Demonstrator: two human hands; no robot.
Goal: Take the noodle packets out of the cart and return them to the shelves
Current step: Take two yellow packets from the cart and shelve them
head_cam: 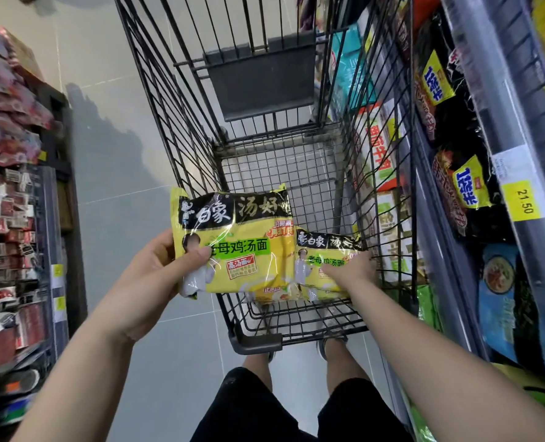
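Head | left hand (156, 275) fingers (198, 254) pinch noodle packet (248, 250) | right hand (355, 271) fingers (333, 270) grip second packet (312, 279) in cart (258, 344)

The larger yellow noodle packet (232, 247) reads 白象 and 汤好 on its black top band, 老母鸡汤面 on a green strip and 高汤面 in a small red box. The smaller packet (325, 266) repeats 白象 and 老母鸡汤面 (its other print is too creased to read). A yellow price label (524, 200) on the shelf rail (519, 122) says 21.50.

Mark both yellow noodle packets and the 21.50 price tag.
larger noodle packet (242, 249), head view, green title band.
smaller noodle packet (325, 241), head view, black top band.
price tag (524, 200), head view, yellow printed area.
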